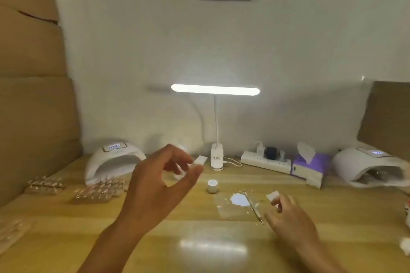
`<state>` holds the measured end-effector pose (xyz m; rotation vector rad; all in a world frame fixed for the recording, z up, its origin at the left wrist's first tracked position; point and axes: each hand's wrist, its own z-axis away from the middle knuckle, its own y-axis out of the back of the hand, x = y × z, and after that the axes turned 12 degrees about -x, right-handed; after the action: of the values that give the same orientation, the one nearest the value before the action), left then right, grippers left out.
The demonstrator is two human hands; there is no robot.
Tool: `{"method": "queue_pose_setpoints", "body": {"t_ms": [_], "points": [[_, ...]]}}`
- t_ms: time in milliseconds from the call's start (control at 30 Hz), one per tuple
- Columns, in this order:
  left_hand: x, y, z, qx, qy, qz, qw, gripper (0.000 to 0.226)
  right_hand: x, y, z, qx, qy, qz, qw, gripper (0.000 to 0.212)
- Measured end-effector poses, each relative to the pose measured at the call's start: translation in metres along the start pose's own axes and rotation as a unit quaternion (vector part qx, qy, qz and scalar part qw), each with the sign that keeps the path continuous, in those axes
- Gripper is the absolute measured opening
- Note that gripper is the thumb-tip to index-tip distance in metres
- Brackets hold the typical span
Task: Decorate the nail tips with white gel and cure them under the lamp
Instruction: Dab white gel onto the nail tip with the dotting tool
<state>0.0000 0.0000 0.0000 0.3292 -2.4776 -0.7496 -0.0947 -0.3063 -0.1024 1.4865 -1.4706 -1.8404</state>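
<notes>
On the head camera, I'm watching the left hand point(159, 184) pinching a small white square point(200, 159) between thumb and fingertip. The nail tips point(99, 190) are lying at its nine o'clock, with rows running left-right, just before the curing lamp point(113, 162) and nearer this hand. The right hand point(290, 217) is gripping a second white square point(272, 196), with the white gel point(239, 199) at its ten o'clock.
</notes>
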Motion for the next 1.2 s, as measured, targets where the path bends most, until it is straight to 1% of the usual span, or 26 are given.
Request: {"method": "queue_pose_setpoints", "body": {"t_ms": [33, 67, 133, 167, 233, 367, 467, 533, 600, 667, 700, 767, 833, 900, 933, 1000, 1067, 1133, 1200], "points": [[-0.012, -0.015, 0.002, 0.0, 0.061, 0.044, 0.997, 0.025, -0.004, 0.0, -0.004, 0.002, 0.013, 0.029, 0.999, 0.02], [-0.019, -0.028, 0.0, -0.015, 0.143, 0.034, 0.989, 0.023, -0.007, 0.0, -0.009, 0.004, 0.016, 0.065, 0.998, 0.022], [-0.037, -0.062, 0.009, -0.099, 0.259, -0.005, 0.961, 0.019, -0.011, -0.005, -0.014, -0.017, 0.024, 0.094, 0.995, 0.024], [-0.048, -0.076, 0.012, -0.133, 0.296, -0.012, 0.946, 0.018, -0.014, -0.007, -0.016, -0.028, 0.03, 0.102, 0.994, 0.024], [-0.061, -0.1, 0.012, -0.16, 0.338, -0.014, 0.928, 0.019, -0.016, -0.014, -0.021, -0.039, 0.036, 0.101, 0.993, 0.024], [-0.08, -0.128, 0.0, -0.192, 0.38, -0.076, 0.902, 0.026, -0.017, -0.02, -0.029, -0.044, 0.014, 0.048, 0.998, 0.022], [-0.091, -0.136, 0.005, -0.191, 0.377, -0.113, 0.899, 0.033, -0.013, -0.024, -0.03, -0.026, -0.004, -0.026, 0.999, 0.025], [-0.093, -0.14, 0.001, -0.189, 0.358, -0.12, 0.907, 0.035, -0.013, -0.022, -0.034, -0.019, -0.018, -0.073, 0.997, 0.025], [-0.091, -0.139, -0.001, -0.194, 0.318, -0.13, 0.919, 0.032, -0.012, -0.021, -0.04, -0.014, -0.021, -0.113, 0.993, 0.022], [-0.081, -0.14, 0.002, -0.188, 0.251, -0.137, 0.94, 0.028, -0.007, -0.021, -0.044, 0.008, -0.016, -0.154, 0.988, 0.019], [-0.074, -0.143, 0.005, -0.185, 0.202, -0.131, 0.953, 0.026, -0.005, -0.021, -0.045, 0.022, -0.01, -0.178, 0.984, 0.02], [-0.057, -0.155, 0.011, -0.209, 0.106, -0.098, 0.967, 0.028, -0.002, -0.022, -0.046, 0.052, 0.006, -0.222, 0.974, 0.021], [-0.042, -0.17, 0.014, -0.264, 0.043, -0.102, 0.958, 0.039, 0.001, -0.02, -0.045, 0.08, 0.015, -0.275, 0.958, 0.02], [-0.036, -0.179, 0.014, -0.304, -0.002, -0.13, 0.944, 0.038, 0.003, -0.018, -0.043, 0.098, 0.014, -0.333, 0.938, 0.019], [-0.036, -0.181, 0.014, -0.307, -0.015, -0.13, 0.943, 0.035, 0.003, -0.016, -0.042, 0.1, 0.012, -0.351, 0.931, 0.018], [-0.04, -0.178, 0.017, -0.286, -0.01, -0.107, 0.952, 0.032, 0.003, -0.015, -0.038, 0.09, 0.003, -0.379, 0.921, 0.02], [-0.046, -0.171, 0.016, -0.232, 0.02, -0.106, 0.967, 0.032, 0.005, -0.014, -0.037, 0.084, -0.006, -0.403, 0.911, 0.021], [-0.053, -0.152, 0.008, -0.156, 0.085, -0.136, 0.975, 0.027, 0.005, -0.011, -0.036, 0.083, -0.021, -0.405, 0.91, 0.02], [-0.07, -0.124, -0.001, -0.071, 0.181, -0.157, 0.968, 0.021, 0.008, -0.011, -0.037, 0.075, -0.026, -0.416, 0.906, 0.018]]}}
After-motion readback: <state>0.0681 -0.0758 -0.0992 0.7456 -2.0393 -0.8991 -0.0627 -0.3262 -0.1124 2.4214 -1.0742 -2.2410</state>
